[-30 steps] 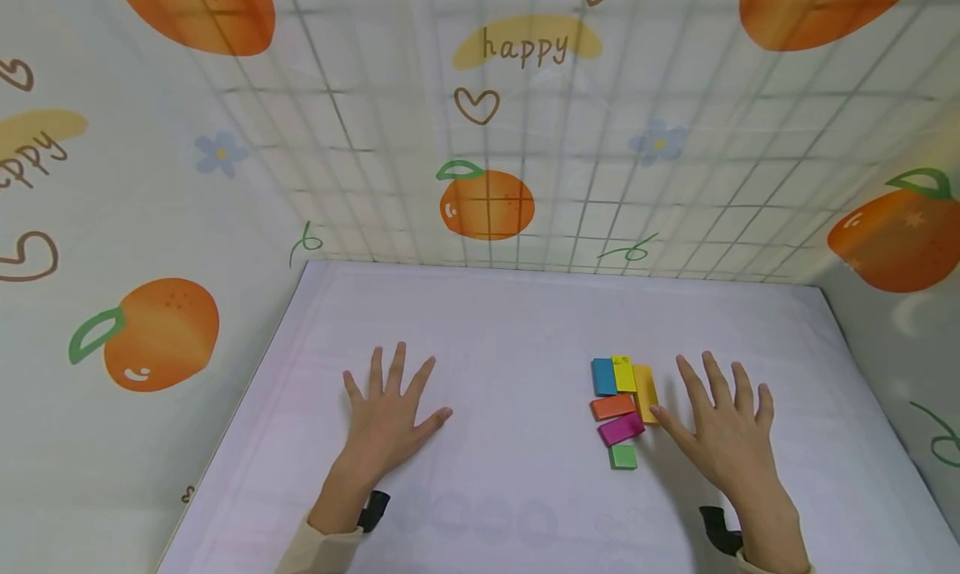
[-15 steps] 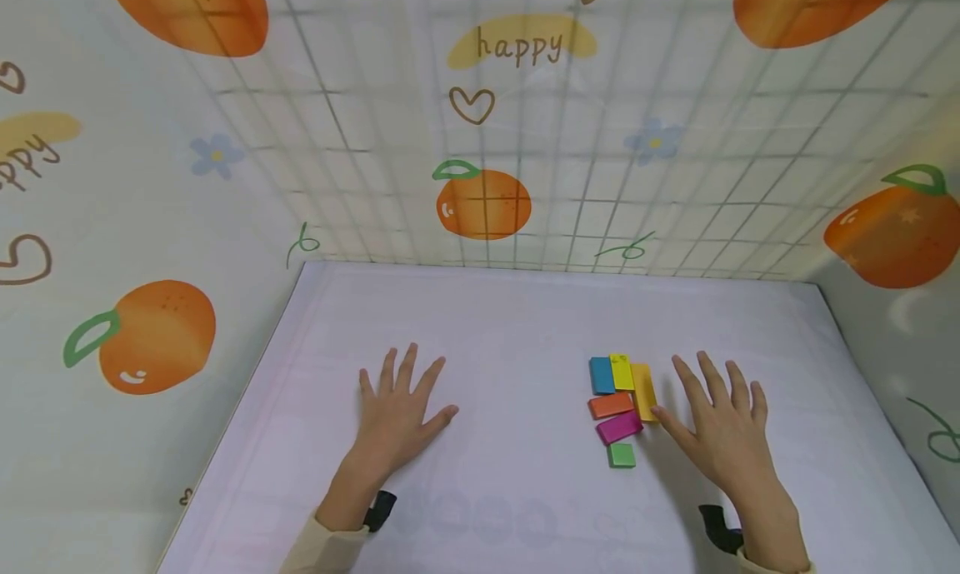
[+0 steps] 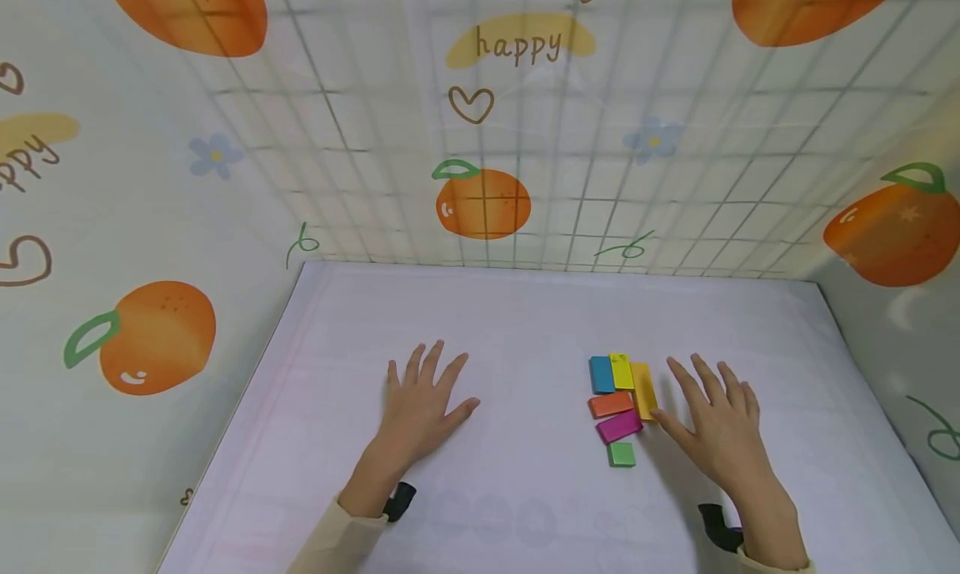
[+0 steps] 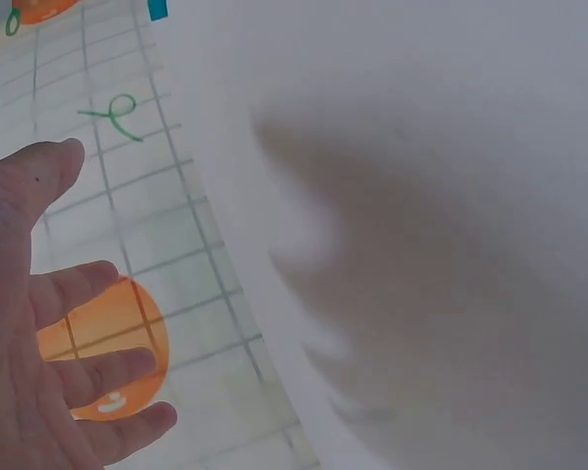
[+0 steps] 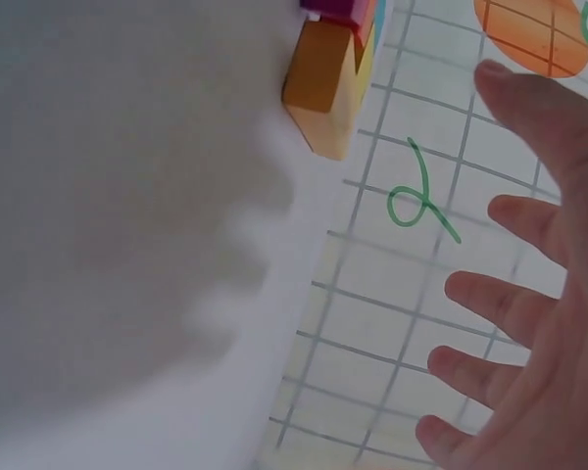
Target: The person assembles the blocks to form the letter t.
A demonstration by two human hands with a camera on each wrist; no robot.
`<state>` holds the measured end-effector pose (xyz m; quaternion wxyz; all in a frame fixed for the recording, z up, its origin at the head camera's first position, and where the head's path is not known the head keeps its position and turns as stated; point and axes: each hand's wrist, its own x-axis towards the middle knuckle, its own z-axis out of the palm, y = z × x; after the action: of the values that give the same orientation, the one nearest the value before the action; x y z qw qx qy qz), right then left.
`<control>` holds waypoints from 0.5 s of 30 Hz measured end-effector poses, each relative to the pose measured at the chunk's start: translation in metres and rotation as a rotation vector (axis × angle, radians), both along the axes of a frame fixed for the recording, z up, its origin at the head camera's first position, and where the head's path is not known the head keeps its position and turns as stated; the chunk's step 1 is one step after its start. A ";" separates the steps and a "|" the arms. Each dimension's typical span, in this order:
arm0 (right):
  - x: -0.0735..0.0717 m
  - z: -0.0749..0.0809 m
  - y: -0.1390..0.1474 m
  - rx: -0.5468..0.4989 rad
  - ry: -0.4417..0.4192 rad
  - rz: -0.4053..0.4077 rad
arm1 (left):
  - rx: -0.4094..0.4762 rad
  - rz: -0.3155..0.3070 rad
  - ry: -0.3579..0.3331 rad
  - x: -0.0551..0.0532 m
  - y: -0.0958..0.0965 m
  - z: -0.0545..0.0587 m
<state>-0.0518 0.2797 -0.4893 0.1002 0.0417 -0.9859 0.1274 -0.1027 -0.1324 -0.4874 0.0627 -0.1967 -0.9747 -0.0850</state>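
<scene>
My left hand (image 3: 422, 414) is held over the table's left half with its fingers spread, and holds nothing. My right hand (image 3: 726, 434), fingers also spread, hovers right of a cluster of small coloured blocks. In the head view its thumb tip overlaps the edge of the long amber block (image 3: 642, 388); in the right wrist view a gap shows between thumb and amber block (image 5: 318, 73). Left of that block lie a blue block (image 3: 602, 375), a yellow block (image 3: 621, 371) and an orange-red block (image 3: 611, 405). Below them are a magenta block (image 3: 619, 426) and a green block (image 3: 621, 455).
The white tabletop (image 3: 525, 324) runs back to a grid-patterned cloth wall (image 3: 555, 232) with printed oranges. Similar printed cloth (image 3: 150, 441) hangs along the left side. A black strap piece (image 3: 400, 501) shows at the left wrist, another (image 3: 720, 527) at the right.
My left hand has moved to the right, toward the middle of the table. The right hand's fingers have bent slightly and drawn a little closer together. The blocks lie as before.
</scene>
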 end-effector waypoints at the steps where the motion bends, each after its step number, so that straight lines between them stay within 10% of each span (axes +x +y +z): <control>1: 0.000 -0.001 0.000 -0.006 0.000 0.004 | 0.002 -0.004 -0.002 0.000 0.002 0.001; 15: -0.004 -0.004 0.001 -0.133 -0.033 0.088 | 0.064 -0.122 -0.015 -0.005 0.037 -0.007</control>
<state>-0.0559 0.2804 -0.4929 0.0808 0.0759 -0.9740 0.1975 -0.1081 -0.0957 -0.4940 0.0565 -0.2531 -0.9582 -0.1212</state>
